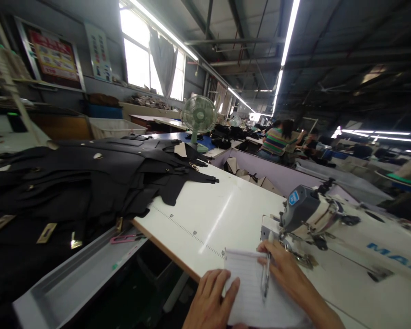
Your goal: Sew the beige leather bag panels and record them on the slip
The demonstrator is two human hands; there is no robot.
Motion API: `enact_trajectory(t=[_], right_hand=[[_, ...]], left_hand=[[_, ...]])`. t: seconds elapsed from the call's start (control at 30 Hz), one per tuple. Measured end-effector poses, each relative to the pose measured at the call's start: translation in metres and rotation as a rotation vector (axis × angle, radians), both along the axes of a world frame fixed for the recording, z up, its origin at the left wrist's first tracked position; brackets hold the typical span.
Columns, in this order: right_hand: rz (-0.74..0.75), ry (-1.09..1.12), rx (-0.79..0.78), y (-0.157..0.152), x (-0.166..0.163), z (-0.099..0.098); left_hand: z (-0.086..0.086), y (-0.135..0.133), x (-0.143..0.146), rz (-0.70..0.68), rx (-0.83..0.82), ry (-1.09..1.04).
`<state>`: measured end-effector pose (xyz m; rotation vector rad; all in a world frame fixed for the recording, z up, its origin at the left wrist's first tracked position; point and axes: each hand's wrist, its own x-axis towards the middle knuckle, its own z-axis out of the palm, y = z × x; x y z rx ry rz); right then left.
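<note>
A lined paper pad (245, 283) lies on the white sewing table, close to its front edge. My left hand (212, 297) rests at the pad's left side, thumb and fingers apart, holding nothing. My right hand (282, 265) is over the pad's right part, its fingers closed about a slim clear pen (266, 281) that slants down over the paper. Just beyond the right hand stands the head of a sewing machine (299, 212), its needle area close to my fingers.
Black cut pieces (116, 169) with metal fittings are heaped at left. Below them an open grey drawer (71, 283) holds a pink-handled tool (123, 238). A green fan (199, 116) stands behind. Beyond the table, a bin (222, 157) holds beige pieces. A person in a striped top (277, 140) is farther back.
</note>
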<state>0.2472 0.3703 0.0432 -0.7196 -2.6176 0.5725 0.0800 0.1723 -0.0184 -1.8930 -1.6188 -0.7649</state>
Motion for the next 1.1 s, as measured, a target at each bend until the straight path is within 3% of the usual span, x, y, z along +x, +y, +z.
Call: enact_trajectory(t=[0.27,0.4,0.6,0.67,0.8,0.9,1.0,1.1], right_hand=[[0.083,-0.08,0.079,-0.005,-0.013,0.007],[0.127,-0.058,0.057,-0.007,-0.018,0.012],[0.222,-0.077,0.028,-0.008,-0.033,0.02],[0.267,-0.104,0.007,-0.008,-0.043,0.022],[0.336,-0.085,0.011,-0.02,-0.08,0.035],[0.445,-0.107,0.05,-0.043,-0.126,0.053],[0.574,-0.143,0.08,-0.077,-0.182,0.069],[0.755,-0.115,0.256,-0.115,-0.242,0.07]], left_hand=[[-0.017,-0.007,-0.006,-0.009,-0.019,-0.116],[-0.019,-0.017,-0.001,-0.021,-0.073,-0.611],[-0.008,-0.032,-0.011,-0.151,0.048,-1.221],[-0.003,-0.04,-0.018,-0.124,0.081,-1.395],[0.008,-0.073,-0.038,0.1,0.153,-1.427],[0.012,-0.113,-0.071,0.429,0.301,-1.262],[0.005,-0.156,-0.122,0.806,0.545,-1.261],[-0.009,-0.19,-0.17,0.984,0.688,-1.403]])
